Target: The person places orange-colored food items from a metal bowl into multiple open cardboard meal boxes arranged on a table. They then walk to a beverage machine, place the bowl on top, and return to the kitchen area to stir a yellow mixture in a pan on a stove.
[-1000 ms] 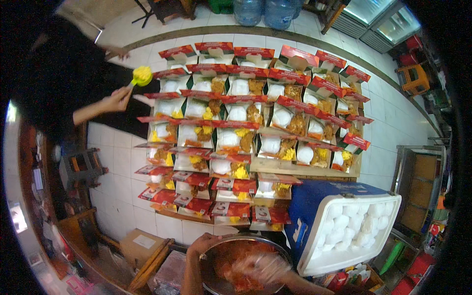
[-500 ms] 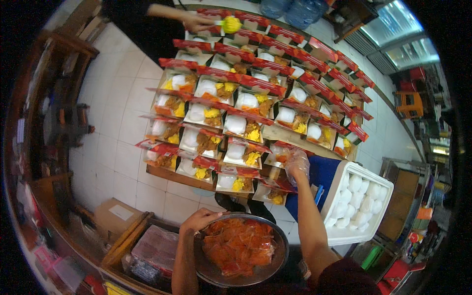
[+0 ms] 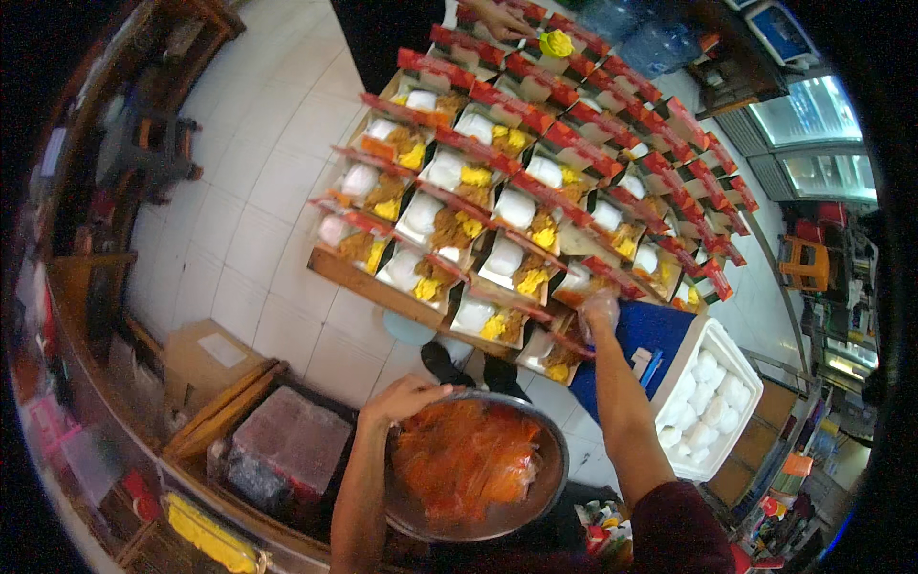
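My left hand (image 3: pixel 406 397) grips the rim of a round metal bowl (image 3: pixel 552 483) in front of me. Inside it lies a heap of clear plastic sachets (image 3: pixel 464 459) filled with orange-red sauce. My right hand (image 3: pixel 600 314), in a clear plastic glove, reaches into an open meal box (image 3: pixel 574 277) at the table's near right part; its fingers are blurred and partly hidden by the box. White rounded rice portions (image 3: pixel 516 208), brown pieces of food and yellow egg-like shreds (image 3: pixel 533 280) fill the surrounding boxes, whose red lids stand up.
A white foam box (image 3: pixel 751 392) of wrapped white rice portions (image 3: pixel 703 411) stands at the right, beside a blue surface (image 3: pixel 660 330). Across the table, a co-worker's hand (image 3: pixel 504 19) is near a yellow clump (image 3: pixel 556 43). A cardboard box (image 3: pixel 206 359) sits at left.
The view has shifted, so the table appears further right and turned. My right hand remains at the near right boxes, my left on the bowl. The co-worker's hand moved near the far boxes.
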Available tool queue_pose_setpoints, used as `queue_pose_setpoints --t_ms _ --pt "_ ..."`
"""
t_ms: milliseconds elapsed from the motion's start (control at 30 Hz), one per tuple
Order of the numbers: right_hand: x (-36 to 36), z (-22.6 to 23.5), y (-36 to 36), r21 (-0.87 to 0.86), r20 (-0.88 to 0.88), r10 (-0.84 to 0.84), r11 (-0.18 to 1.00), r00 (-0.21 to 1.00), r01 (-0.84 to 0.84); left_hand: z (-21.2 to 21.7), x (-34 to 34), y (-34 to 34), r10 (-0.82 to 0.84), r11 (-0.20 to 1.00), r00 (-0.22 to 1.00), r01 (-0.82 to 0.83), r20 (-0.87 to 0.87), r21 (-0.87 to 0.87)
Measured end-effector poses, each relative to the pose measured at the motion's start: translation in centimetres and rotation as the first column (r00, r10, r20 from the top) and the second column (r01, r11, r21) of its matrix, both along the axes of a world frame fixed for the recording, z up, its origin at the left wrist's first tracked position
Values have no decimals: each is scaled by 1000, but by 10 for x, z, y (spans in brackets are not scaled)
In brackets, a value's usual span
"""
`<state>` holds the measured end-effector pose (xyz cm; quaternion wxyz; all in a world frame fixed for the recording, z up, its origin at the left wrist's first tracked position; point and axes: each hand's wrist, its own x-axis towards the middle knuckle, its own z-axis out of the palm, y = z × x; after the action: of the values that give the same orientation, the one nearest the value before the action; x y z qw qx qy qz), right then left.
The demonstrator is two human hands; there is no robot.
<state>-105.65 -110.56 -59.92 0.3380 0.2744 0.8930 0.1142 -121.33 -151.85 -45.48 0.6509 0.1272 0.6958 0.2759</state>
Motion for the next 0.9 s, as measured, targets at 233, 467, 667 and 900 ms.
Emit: queue_pose_setpoints --t_ms 233,467,667,900 --pt "-15 198 -142 -691 -568 -601 719 562 70 -3 -3 4 70 990 997 -75 44 120" --pt "13 189 -313 -924 -268 93 257 959 -283 -4 0 39 -49 999 999 49 5 8" --pt "80 114 -369 -885 -302 84 345 950 -312 -4 2 30 47 998 996 -50 72 38" --pt "92 116 -369 -900 -430 -192 160 882 -405 -19 8 26 80 997 988 -81 131 -2"
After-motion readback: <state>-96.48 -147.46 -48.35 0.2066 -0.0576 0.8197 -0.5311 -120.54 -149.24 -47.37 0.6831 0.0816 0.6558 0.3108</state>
